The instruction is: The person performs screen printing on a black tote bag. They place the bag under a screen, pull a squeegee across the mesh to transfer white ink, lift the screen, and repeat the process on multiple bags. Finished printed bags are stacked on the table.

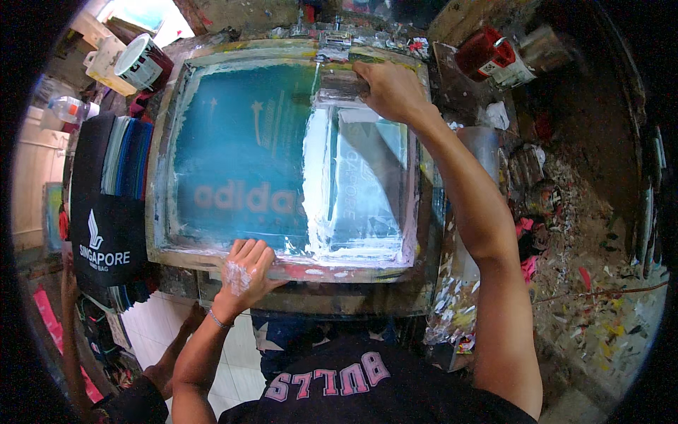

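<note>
A screen printing frame [159, 233] with a wooden border lies in front of me. Blue-green coating with faint designs covers the left part of its mesh [233, 155]. White ink [319, 177] streaks the paler right section. On the near rail rests my left hand [246, 272], its fingers curled over the wood and white smears on its back. My right arm reaches over the frame's right side. At the far end of the pale section, my right hand [395, 90] is closed on what looks like a squeegee [344, 88]; its fingertips are partly hidden.
Black printed fabric bags [106, 226] and folded coloured cloths [127, 155] lie left of the frame. A paint bucket [145, 62] and a bottle [69, 109] stand beyond. Red paint cans [486, 53] sit far right. Another person's arm [70, 311] shows at lower left.
</note>
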Demonstrator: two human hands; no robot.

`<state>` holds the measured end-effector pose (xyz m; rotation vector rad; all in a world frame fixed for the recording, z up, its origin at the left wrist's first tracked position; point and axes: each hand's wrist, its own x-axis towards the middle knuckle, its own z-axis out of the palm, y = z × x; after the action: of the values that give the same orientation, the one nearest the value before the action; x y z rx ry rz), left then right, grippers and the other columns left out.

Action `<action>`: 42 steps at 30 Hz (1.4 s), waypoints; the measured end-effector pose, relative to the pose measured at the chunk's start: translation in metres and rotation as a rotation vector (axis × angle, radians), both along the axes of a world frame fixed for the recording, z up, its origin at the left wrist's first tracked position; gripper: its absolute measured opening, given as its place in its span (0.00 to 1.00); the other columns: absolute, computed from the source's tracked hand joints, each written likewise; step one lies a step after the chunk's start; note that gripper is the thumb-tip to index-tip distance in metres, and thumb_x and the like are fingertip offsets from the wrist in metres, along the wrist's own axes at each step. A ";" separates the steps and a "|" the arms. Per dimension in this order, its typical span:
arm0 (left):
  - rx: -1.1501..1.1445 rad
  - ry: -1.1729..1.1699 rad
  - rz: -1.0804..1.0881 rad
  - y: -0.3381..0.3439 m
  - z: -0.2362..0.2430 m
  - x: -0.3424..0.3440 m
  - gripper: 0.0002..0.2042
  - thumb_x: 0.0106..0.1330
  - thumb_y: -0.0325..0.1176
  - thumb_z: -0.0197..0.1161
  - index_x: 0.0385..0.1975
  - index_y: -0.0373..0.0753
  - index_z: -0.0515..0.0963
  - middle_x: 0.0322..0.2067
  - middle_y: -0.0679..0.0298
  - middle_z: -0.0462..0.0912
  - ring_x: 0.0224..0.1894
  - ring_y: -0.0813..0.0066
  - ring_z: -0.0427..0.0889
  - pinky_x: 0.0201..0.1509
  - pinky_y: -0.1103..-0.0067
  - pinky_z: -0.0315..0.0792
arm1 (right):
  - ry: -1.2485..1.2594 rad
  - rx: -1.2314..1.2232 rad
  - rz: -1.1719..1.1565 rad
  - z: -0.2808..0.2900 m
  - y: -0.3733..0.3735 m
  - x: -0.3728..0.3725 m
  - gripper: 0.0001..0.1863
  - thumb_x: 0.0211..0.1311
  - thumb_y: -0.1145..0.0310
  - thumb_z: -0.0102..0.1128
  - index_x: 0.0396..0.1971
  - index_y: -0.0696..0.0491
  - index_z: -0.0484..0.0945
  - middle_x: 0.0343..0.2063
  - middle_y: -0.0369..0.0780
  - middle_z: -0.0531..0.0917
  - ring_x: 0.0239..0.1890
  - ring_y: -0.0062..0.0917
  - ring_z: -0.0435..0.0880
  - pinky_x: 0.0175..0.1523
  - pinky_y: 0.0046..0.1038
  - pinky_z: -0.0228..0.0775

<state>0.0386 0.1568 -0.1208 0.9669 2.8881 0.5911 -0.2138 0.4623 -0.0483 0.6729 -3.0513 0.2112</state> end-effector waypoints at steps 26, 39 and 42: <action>0.011 -0.018 0.020 0.001 0.003 0.000 0.26 0.36 0.39 0.82 0.30 0.39 0.71 0.30 0.60 0.72 0.36 0.61 0.75 0.44 0.68 0.68 | 0.037 0.025 -0.099 -0.006 0.019 0.021 0.21 0.53 0.67 0.63 0.51 0.46 0.79 0.36 0.49 0.86 0.41 0.50 0.85 0.45 0.49 0.76; 0.005 0.014 0.030 0.001 -0.005 0.000 0.25 0.41 0.40 0.81 0.29 0.39 0.69 0.29 0.61 0.70 0.36 0.60 0.73 0.43 0.68 0.67 | 0.007 0.009 -0.017 -0.029 0.008 0.122 0.12 0.52 0.72 0.62 0.37 0.51 0.74 0.26 0.46 0.83 0.34 0.48 0.84 0.35 0.49 0.75; 0.022 0.023 0.034 0.003 -0.003 0.003 0.25 0.40 0.40 0.82 0.29 0.39 0.70 0.29 0.60 0.70 0.36 0.60 0.73 0.43 0.68 0.66 | 0.039 -0.055 0.009 -0.025 0.000 0.195 0.12 0.49 0.75 0.61 0.35 0.52 0.74 0.27 0.44 0.81 0.32 0.46 0.82 0.32 0.47 0.73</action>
<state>0.0416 0.1597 -0.1234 0.9353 2.9300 0.6194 -0.0189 0.4625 -0.0728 0.6797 -2.9936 0.2773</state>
